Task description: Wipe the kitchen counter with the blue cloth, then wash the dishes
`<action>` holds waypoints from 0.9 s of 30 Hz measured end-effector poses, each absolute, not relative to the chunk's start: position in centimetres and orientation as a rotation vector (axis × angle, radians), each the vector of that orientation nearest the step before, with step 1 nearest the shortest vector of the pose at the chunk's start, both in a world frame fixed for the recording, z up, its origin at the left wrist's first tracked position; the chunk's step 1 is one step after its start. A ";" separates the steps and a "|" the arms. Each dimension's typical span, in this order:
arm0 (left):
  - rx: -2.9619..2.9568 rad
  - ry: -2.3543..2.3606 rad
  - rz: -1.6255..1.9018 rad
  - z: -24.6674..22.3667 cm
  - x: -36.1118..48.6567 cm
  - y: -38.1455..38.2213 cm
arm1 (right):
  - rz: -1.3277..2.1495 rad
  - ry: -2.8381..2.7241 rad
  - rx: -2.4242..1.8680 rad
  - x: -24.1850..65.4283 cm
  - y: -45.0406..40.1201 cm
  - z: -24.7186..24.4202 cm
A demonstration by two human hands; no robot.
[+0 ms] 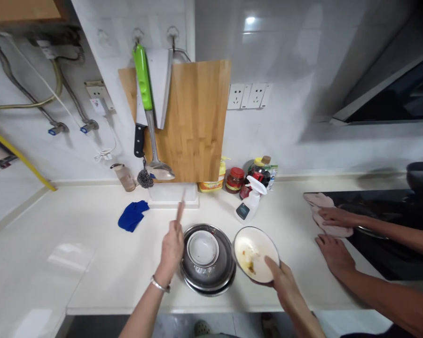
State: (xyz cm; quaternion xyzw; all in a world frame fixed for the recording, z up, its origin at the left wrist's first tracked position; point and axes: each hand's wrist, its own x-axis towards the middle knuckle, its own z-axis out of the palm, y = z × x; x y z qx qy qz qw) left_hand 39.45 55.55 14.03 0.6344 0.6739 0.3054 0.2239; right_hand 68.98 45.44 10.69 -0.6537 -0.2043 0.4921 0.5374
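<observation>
My left hand (pixel 172 244) is closed around brown chopsticks (pixel 180 212), whose upper ends blur as they point up toward the wall. A white plate with a dark rim (pixel 257 249) is tilted toward me in my right hand (pixel 284 279), the thumb on its inner face. Yellowish food scraps show on the plate. Between my hands, a small white bowl (pixel 203 249) sits on stacked metal dishes (pixel 222 277) near the counter's front edge. The left hand is beside the stack's left rim, and the plate is close to its right rim.
A white spray bottle (pixel 250 203), a red-lidded jar (pixel 234 180) and a blue cloth (pixel 132 216) rest on the counter. A cutting board (pixel 197 117) and utensils hang behind. At right, another person's hands (pixel 336 256) are at a pink cloth (pixel 326 216) by the black cooktop (pixel 373 263).
</observation>
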 end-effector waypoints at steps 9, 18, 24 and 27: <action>1.261 1.828 0.797 7.0 32.2 52.2 | 1.423 -1.023 -1.657 60.0 52.1 10.1; 1.018 1.710 0.781 5.2 34.4 50.7 | 1.340 -1.378 -1.855 58.6 53.9 9.5; 1.108 1.702 0.669 5.8 35.4 51.2 | 0.860 -1.568 -2.122 61.2 54.2 9.1; 1.221 1.726 0.626 6.3 35.4 51.9 | 0.798 -1.330 -2.155 63.6 54.3 8.1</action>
